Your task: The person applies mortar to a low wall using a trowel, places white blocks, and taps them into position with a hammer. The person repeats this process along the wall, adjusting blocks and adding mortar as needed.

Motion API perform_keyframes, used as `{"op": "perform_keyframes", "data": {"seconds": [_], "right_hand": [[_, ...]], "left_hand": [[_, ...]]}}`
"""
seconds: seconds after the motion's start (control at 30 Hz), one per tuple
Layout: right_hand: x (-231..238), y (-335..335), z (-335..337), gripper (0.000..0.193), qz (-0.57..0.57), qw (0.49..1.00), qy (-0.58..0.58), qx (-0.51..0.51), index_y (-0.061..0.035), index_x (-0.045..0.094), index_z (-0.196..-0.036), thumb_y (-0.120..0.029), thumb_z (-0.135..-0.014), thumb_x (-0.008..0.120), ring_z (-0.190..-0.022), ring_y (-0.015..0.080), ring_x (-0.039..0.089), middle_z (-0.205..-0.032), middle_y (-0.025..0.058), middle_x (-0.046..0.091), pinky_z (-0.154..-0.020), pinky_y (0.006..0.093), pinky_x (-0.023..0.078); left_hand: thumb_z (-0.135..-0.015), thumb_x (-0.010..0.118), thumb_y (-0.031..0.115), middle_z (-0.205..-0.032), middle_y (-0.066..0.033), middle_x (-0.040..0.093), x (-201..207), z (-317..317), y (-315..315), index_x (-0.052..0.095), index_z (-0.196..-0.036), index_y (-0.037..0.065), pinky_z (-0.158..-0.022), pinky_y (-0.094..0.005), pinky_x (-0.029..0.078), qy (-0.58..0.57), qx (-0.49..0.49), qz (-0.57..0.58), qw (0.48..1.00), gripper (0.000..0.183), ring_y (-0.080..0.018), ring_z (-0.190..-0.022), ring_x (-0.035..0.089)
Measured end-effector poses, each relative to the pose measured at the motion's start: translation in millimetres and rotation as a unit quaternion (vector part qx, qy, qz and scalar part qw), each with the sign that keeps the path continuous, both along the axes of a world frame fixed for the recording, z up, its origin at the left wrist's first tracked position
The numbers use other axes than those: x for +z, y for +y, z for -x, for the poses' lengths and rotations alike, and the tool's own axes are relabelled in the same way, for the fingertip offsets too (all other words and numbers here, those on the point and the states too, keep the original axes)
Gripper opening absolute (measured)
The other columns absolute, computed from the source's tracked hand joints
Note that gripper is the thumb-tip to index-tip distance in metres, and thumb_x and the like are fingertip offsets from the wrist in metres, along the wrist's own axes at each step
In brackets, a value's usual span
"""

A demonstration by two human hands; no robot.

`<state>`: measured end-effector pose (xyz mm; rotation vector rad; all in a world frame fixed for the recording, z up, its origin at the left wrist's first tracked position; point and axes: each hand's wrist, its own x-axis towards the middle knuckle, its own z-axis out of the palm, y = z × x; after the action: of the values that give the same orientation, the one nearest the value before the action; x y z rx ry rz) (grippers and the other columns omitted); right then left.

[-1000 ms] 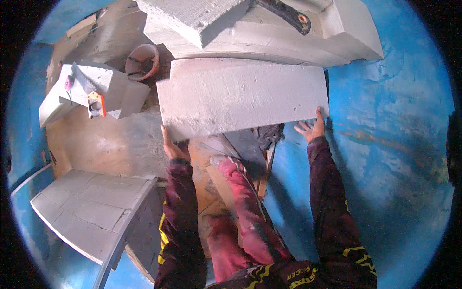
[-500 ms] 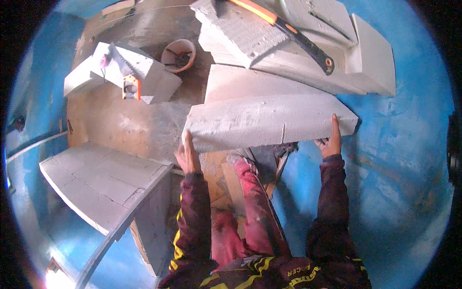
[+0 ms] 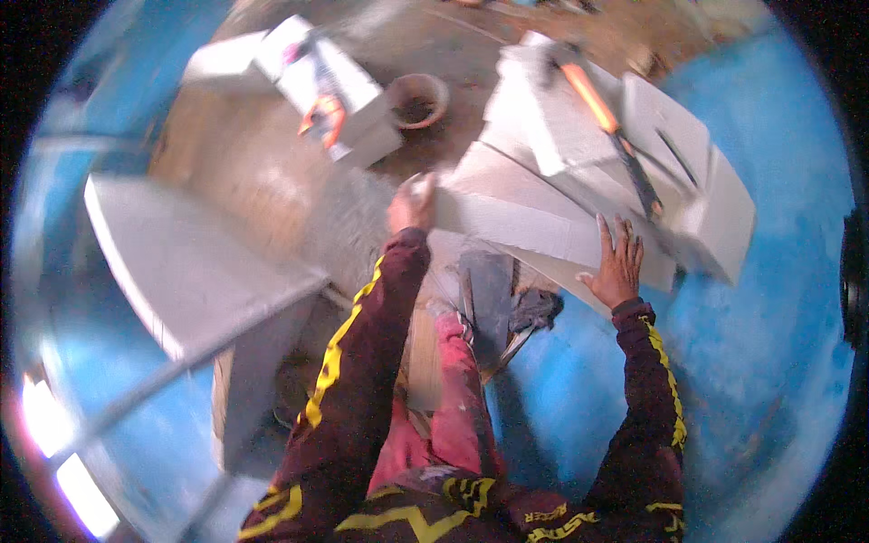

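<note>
A long white block point(image 3: 516, 220), like aerated concrete, lies against the stacked blocks ahead of me. My left hand point(image 3: 413, 206) is closed round its left end, its fingers partly hidden and smeared by motion. Toward the block's right end, my right hand point(image 3: 617, 264) rests with fingers spread and the thumb out to the side. Just beyond, a tool with an orange and black handle point(image 3: 595, 100) lies across the white blocks point(image 3: 552, 127); its head is blurred. A thin dark strip point(image 3: 676, 156) lies to the right of that handle.
At the far left, a handsaw with an orange grip point(image 3: 324, 119) lies on white blocks point(image 3: 367, 127). A round bucket point(image 3: 418, 101) stands beside them. Left of me is a large pale slab point(image 3: 190, 262) with a long bar point(image 3: 235, 321) along its edge. Dark cloth point(image 3: 535, 309) lies near my foot.
The long block has gone from being held up between both hands to lying lower against the stack. My right hand's fingers have spread over it. The whole view has turned and shifted.
</note>
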<state>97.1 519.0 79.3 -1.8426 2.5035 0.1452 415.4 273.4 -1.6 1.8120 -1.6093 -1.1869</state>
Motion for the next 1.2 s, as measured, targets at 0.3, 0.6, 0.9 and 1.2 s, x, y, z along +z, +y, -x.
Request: {"op": "perform_keyframes", "data": {"seconds": [0.3, 0.6, 0.9, 1.2], "right_hand": [[-49.9, -58.8, 49.1, 0.119, -0.182, 0.973, -0.075, 0.119, 0.0006, 0.022, -0.152, -0.024, -0.058, 0.092, -0.14, 0.0455, 0.037, -0.153, 0.028, 0.034, -0.115, 0.0488, 0.035], [-54.3, -38.9, 37.8, 0.103, -0.172, 0.976, -0.062, 0.117, 0.0016, 0.035, -0.141, -0.02, -0.057, 0.089, -0.12, 0.0456, 0.057, -0.128, 0.0277, 0.058, -0.103, 0.0517, 0.046], [51.2, -37.7, -86.8, 0.114, -0.221, 0.961, -0.129, 0.101, 0.0056, 0.036, -0.146, -0.028, -0.053, 0.092, -0.122, 0.0434, 0.057, -0.133, 0.0287, 0.056, -0.105, 0.0469, 0.046], [187.0, -0.9, -284.3, 0.086, -0.26, 0.928, -0.045, 0.263, -0.0009, 0.05, -0.122, -0.028, -0.052, 0.092, -0.102, 0.0443, 0.065, -0.105, 0.0238, 0.067, -0.09, 0.0501, 0.051]], "left_hand": [[-0.088, 0.059, 0.068, -0.161, -0.0278, 0.021, -1.2, -178.6, 216.5, 0.015, -0.158, 0.003, -0.118, -0.0494, 0.03, -0.055, 0.033, -0.125, 0.99, 0.105, -0.0427, -0.147, 0.027], [-0.09, 0.061, 0.054, -0.13, -0.0257, 0.06, 8.2, -377.7, 571.5, 0.054, -0.136, -0.002, -0.107, -0.0456, 0.044, -0.186, 0.425, -0.271, 0.843, 0.073, -0.0412, -0.127, 0.054], [-0.094, 0.054, 0.054, -0.135, -0.0253, 0.059, -4.4, -353.6, 542.5, 0.057, -0.132, -0.001, -0.106, -0.0472, 0.045, -0.101, 0.435, -0.26, 0.856, 0.067, -0.0423, -0.126, 0.055], [-0.096, 0.048, 0.062, -0.132, -0.0239, 0.06, 33.2, -280.9, 420.7, 0.059, -0.132, 0.007, -0.106, -0.0431, 0.043, 0.226, 0.203, -0.1, 0.947, 0.067, -0.0355, -0.126, 0.055]]}}
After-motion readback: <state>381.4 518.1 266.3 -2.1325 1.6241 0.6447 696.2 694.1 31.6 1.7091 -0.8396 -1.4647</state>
